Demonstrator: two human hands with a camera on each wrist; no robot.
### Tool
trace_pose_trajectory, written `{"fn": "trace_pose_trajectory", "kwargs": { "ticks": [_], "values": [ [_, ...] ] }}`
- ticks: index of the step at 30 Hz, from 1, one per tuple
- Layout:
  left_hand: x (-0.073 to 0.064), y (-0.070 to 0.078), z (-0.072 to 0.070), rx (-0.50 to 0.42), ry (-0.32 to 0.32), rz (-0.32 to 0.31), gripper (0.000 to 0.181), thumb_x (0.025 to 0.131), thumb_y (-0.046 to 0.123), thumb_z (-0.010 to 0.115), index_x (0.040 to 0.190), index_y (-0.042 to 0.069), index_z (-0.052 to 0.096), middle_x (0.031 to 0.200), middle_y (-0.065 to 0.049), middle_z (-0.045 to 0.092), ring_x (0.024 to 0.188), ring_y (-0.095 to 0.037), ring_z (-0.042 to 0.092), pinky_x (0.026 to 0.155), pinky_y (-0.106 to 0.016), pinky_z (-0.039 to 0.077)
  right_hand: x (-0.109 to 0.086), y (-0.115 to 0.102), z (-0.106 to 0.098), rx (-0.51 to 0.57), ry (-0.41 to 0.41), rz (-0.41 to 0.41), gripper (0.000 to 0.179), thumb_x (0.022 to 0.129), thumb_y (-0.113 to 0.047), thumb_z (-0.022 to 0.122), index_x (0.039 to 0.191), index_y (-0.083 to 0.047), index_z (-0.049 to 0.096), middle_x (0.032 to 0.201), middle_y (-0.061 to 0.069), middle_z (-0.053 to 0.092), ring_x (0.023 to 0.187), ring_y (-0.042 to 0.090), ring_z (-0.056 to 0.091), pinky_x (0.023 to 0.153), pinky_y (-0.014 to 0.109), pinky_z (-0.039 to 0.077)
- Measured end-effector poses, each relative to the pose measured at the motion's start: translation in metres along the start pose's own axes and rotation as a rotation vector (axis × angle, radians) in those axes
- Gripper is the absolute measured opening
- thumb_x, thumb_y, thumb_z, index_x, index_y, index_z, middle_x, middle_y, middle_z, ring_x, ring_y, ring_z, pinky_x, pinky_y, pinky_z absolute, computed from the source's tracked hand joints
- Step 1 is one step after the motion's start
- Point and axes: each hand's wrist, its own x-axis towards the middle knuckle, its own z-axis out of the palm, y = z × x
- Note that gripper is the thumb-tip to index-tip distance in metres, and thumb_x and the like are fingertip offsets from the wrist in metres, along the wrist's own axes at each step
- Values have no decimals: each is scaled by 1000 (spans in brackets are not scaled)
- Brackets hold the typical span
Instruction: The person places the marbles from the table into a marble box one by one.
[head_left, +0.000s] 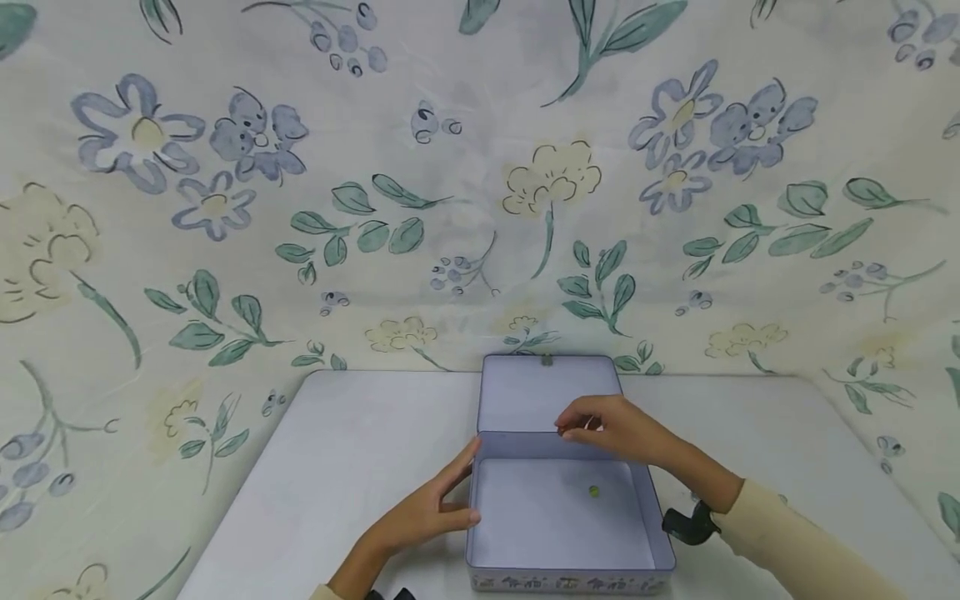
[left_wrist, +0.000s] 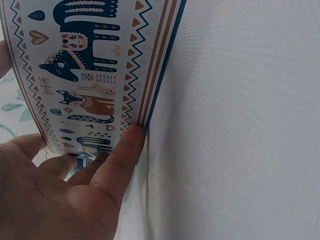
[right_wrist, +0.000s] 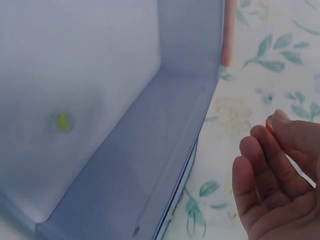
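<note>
A hinged tin box (head_left: 476, 575), pale lilac inside, stands on the table with its lid (head_left: 525, 396) raised at the back. Inside lies one clear glass marble (right_wrist: 63, 121) with a yellow-green core. Over the back part of the box, my right hand (head_left: 611, 429) pinches a small red-and-clear marble (right_wrist: 270, 123) between thumb and fingertips; much of that marble is hidden by them. My left hand (head_left: 423, 512) rests with extended fingers against the box's left side. The left wrist view shows those fingers on its outer wall (left_wrist: 90, 55), printed with blue and orange animals.
The white table (head_left: 360, 442) extends on both sides of the box. Behind and around it hangs a floral cloth (head_left: 450, 208); the raised lid stands close to it. A dark wrist camera (head_left: 692, 523) sits on the right wrist beside the box.
</note>
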Motion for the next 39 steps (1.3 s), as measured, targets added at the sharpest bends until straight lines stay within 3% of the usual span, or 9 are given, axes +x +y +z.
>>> {"fn": "trace_pose_trajectory", "kwargs": {
  "ticks": [9,17,33,39],
  "values": [
    [-1,1,-2,-30,7,3,89,98,19,63,162,25,2,169,-7,-7,150,-53,11,111,-53,45,24,-10,19,19,-101,-35,16,95,-14,68,106,-4,73,99,0,75,88,3,67,78,21,59],
    [2,4,-4,-22,-8,2,89,98,21,63,162,24,1,169,-4,-8,151,-50,11,111,-48,47,40,-17,32,-21,-176,-11,10,94,-15,69,102,-11,74,96,-5,74,87,1,65,78,17,57],
    [-1,-2,-1,-37,-33,13,89,99,23,63,162,22,1,169,-11,-8,150,-54,10,111,-46,48,48,-16,54,-4,-265,-19,8,93,-13,70,100,-9,74,92,-7,73,84,-4,63,77,15,56],
    [-1,-1,-2,-41,-35,3,89,99,21,63,162,22,0,169,-9,-9,150,-53,10,111,-45,48,55,-13,58,-28,-270,-29,7,93,-11,71,99,-9,74,91,-7,73,82,-4,62,77,14,55]
  ]
}}
